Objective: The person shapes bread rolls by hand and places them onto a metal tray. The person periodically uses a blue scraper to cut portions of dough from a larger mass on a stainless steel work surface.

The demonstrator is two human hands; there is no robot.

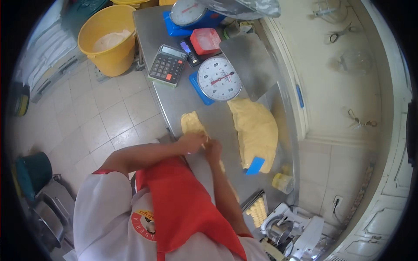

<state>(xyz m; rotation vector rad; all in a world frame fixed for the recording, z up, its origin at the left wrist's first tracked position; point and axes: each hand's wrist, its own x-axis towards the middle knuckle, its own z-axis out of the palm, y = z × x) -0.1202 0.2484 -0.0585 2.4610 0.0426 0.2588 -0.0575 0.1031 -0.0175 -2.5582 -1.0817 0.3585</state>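
Observation:
My left hand is closed on a narrow piece of pale yellow dough near the steel table's front-left edge. Just right of it, my right hand has its fingers curled on the same dough, which runs on below, partly hidden by my right arm. To the right lies a large slab of dough, with a blue scraper on its lower end. A yellow-labelled tub stands near the table's right edge. Below that, a tray holds small shaped dough pieces.
A dial scale, calculator, red container, second scale and metal sheet occupy the table's far part. A yellow bucket of white powder stands left, a white mixer bottom right, a green bin lower left.

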